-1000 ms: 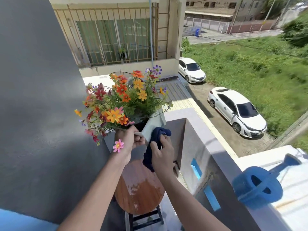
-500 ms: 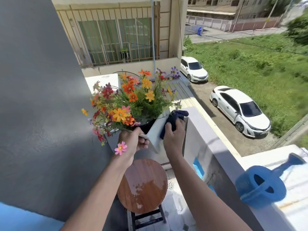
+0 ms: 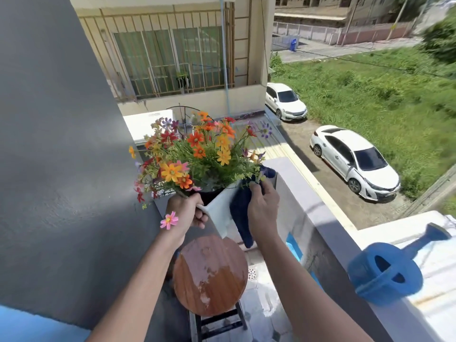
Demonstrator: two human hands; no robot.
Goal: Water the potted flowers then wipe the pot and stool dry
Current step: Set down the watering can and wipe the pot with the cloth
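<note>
Balcony ledge (image 3: 328, 233): blue watering can (image 3: 385, 275). Our left hand (image 3: 190, 213), fingers clasped, holds the white pot (image 3: 219, 211) above the wet stool (image 3: 209, 275); our right hand (image 3: 261, 211) presses a dark cloth (image 3: 240, 213) against it.

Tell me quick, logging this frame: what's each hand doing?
Left hand: closed on the pot rim, holding it up above the stool.
Right hand: closed on the cloth, pressing it against the pot's side.
</note>
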